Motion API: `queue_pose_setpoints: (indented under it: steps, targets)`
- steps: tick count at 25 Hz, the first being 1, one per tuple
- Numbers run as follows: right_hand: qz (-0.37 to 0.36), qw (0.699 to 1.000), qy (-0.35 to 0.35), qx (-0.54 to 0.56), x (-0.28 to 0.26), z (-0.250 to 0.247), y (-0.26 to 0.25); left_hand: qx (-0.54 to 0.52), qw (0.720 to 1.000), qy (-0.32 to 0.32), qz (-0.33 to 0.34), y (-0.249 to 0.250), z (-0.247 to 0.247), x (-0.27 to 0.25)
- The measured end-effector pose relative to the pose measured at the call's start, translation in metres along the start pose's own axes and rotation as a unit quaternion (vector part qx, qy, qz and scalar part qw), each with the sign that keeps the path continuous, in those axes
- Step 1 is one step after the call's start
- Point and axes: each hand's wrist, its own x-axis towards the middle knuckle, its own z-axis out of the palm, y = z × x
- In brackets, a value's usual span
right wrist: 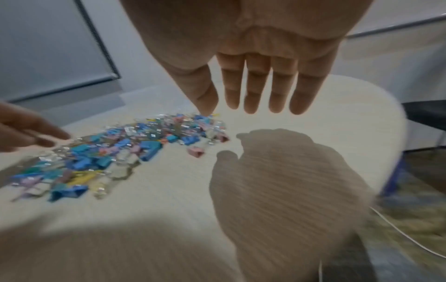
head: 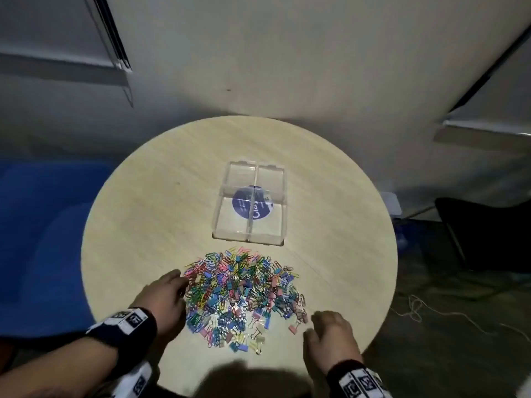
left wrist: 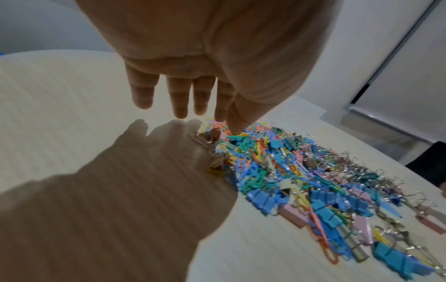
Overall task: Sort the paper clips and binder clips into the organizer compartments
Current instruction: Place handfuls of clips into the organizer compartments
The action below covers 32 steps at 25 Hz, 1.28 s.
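Clips [head: 241,294] lie in one mixed heap on the round table [head: 138,214], at about 6 o'clock from the table's middle. Paper clips and binder clips are jumbled together in blue, green, pink, yellow and orange, with the binder clips' silver wire handles standing out in the left wrist view [left wrist: 313,181]. One pink binder clip [head: 292,329] sits just apart from the heap at its 4 o'clock edge; the right wrist view shows it alone on bare wood [right wrist: 196,152].

An organizer [head: 267,225], a clear box with four compartments and a round blue label under its middle, rests at 12 o'clock from the heap, near it but not touching. Its compartments hold no clips.

The left hand [head: 165,300] is at the heap's 9 o'clock edge, fingers straight and spread, gripping nothing. In the left wrist view [left wrist: 205,63] the thumb and first finger reach the nearest clips, though contact is unclear.

The right hand [head: 330,337] hovers at the heap's 4 o'clock corner, just beside the lone pink clip. Its fingers [right wrist: 255,89] hang straight and loosely parted, holding nothing, and its shadow falls on the table below; that view is blurred.

Both wrists wear dark bands with black-and-white markers [head: 129,318].
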Motion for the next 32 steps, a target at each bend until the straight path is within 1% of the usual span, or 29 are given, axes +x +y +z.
queue_pose_setpoints:
  steps: [2, 4, 5, 7, 10, 12, 15, 18, 20, 24, 26, 30, 32]
  targets:
    - [-0.059, 0.998, 0.006, 0.023, 0.01, 0.004, -0.024, -0.047, 0.998, 0.037, 0.014, 0.013, 0.0, 0.004]
    - [-0.11, 0.993, -0.011, 0.029, 0.017, 0.002, -0.055, -0.054, 0.995, 0.049, 0.065, 0.033, -0.002, 0.006]
    - [-0.128, 0.991, -0.021, 0.023, 0.021, 0.004, -0.068, -0.056, 0.994, 0.041, 0.084, 0.043, 0.0, 0.007]
    - [-0.158, 0.987, -0.025, 0.019, 0.026, 0.005, -0.088, -0.06, 0.994, 0.01, 0.096, 0.058, 0.003, 0.007]
    - [-0.184, 0.983, -0.004, 0.015, 0.039, 0.005, -0.113, -0.016, 0.995, -0.011, 0.093, 0.065, 0.001, 0.009]
    - [-0.174, 0.984, -0.008, 0.02, 0.053, 0.004, -0.121, 0.01, 0.994, -0.023, 0.103, 0.062, 0.002, 0.009]
    - [-0.165, 0.986, -0.02, 0.006, 0.072, 0.001, -0.131, -0.02, 0.992, -0.049, 0.112, 0.051, 0.0, 0.007]
    - [-0.194, 0.981, -0.012, -0.016, 0.085, -0.002, -0.149, -0.074, 0.993, -0.011, 0.095, 0.044, -0.007, 0.008]
    - [-0.212, 0.976, -0.026, -0.037, 0.091, -0.003, -0.163, -0.098, 0.993, 0.022, 0.066, 0.039, -0.015, 0.012]
    - [-0.248, 0.964, -0.049, -0.085, 0.104, 0.002, -0.201, -0.141, 0.988, 0.053, -0.022, 0.02, -0.029, 0.026]
    - [-0.26, 0.954, -0.05, -0.143, 0.109, 0.005, -0.218, -0.154, 0.985, 0.056, -0.054, 0.012, -0.033, 0.031]
    - [-0.241, 0.939, -0.077, -0.231, 0.116, 0.012, -0.232, -0.162, 0.983, 0.058, -0.069, 0.011, -0.036, 0.038]
    - [-0.224, 0.944, -0.091, -0.224, 0.116, 0.015, -0.23, -0.16, 0.983, 0.062, -0.061, 0.014, -0.036, 0.045]
